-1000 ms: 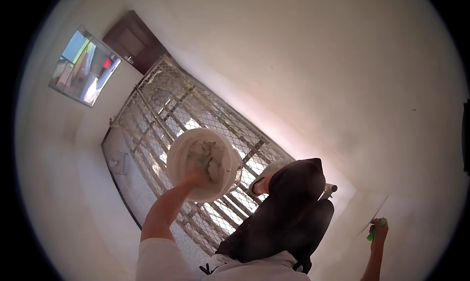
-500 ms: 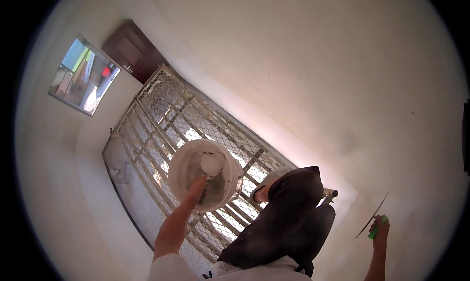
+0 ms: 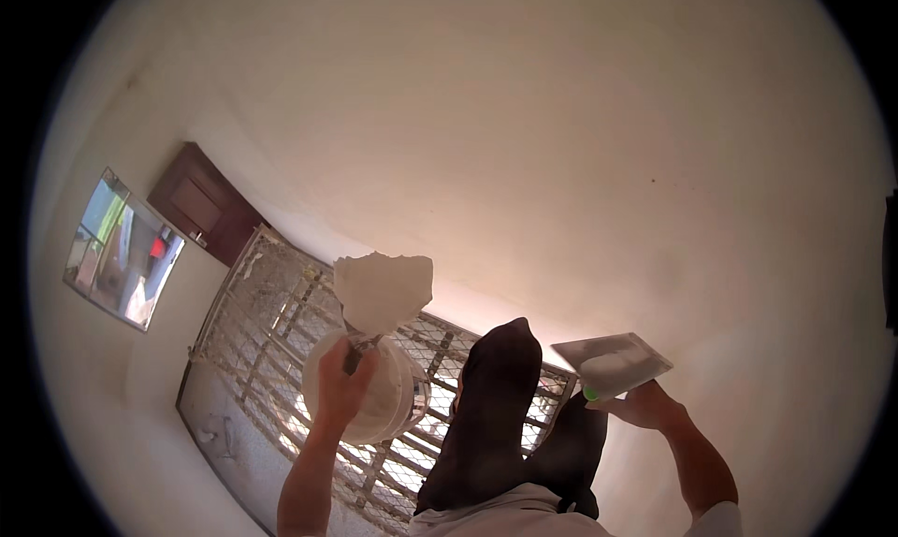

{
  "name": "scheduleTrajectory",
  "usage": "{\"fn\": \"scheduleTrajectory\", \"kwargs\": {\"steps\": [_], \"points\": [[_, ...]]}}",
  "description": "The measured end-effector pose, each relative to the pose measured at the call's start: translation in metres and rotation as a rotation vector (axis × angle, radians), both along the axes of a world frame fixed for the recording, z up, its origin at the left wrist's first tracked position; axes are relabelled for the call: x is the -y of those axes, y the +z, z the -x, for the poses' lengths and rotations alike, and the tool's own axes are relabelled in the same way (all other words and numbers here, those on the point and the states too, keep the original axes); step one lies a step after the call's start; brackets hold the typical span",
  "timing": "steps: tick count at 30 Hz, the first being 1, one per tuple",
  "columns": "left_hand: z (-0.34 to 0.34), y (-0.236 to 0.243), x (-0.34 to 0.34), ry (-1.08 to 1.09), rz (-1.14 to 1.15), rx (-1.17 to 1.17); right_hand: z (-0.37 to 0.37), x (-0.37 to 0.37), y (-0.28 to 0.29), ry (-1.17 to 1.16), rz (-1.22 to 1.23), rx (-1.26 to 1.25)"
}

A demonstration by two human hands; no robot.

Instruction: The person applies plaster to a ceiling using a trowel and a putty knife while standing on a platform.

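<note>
My left hand (image 3: pixel 344 378) grips the dark handle of a scraper (image 3: pixel 360 348) just over a white bucket (image 3: pixel 383 411). A thick, ragged lump of pale plaster (image 3: pixel 383 286) covers its blade. My right hand (image 3: pixel 645 404) holds the green handle of a flat metal trowel (image 3: pixel 613 357) face up to the right of my knees, with a pale patch on the plate. The bucket sits on the mesh platform below, partly hidden by my left hand.
My dark-trousered legs (image 3: pixel 491 397) rest above the barred mesh platform (image 3: pixel 248 326). A plain pale wall (image 3: pixel 608 163) fills the upper and right view. At the left are a brown door (image 3: pixel 206 200) and a window (image 3: pixel 126 247); far below shows a speckled floor (image 3: pixel 210 411).
My left hand has lifted out of the bucket with the plaster-loaded scraper. My right hand has brought the trowel leftward and upward and turned it flat. The view has shifted, with door and window appearing lower.
</note>
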State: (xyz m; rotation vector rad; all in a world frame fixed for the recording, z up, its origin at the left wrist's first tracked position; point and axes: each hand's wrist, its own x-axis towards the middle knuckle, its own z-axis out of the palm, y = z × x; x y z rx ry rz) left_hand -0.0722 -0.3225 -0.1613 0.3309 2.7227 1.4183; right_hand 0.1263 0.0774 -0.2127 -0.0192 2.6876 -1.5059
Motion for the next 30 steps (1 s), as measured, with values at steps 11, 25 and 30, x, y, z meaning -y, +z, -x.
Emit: {"fn": "scheduleTrajectory", "kwargs": {"steps": [11, 25, 30], "points": [[-0.024, 0.02, -0.266, -1.184, -0.223, -0.626, -0.033, -0.047, 0.019, -0.065, 0.02, -0.462], [0.171, -0.12, -0.332, -0.749, -0.15, 0.125, -0.015, -0.067, -0.21, -1.051, -0.617, 0.13], [0.256, -0.133, -0.353, -0.682, -0.165, 0.126, 0.043, -0.165, -0.331, -1.456, -1.021, -0.009]]}}
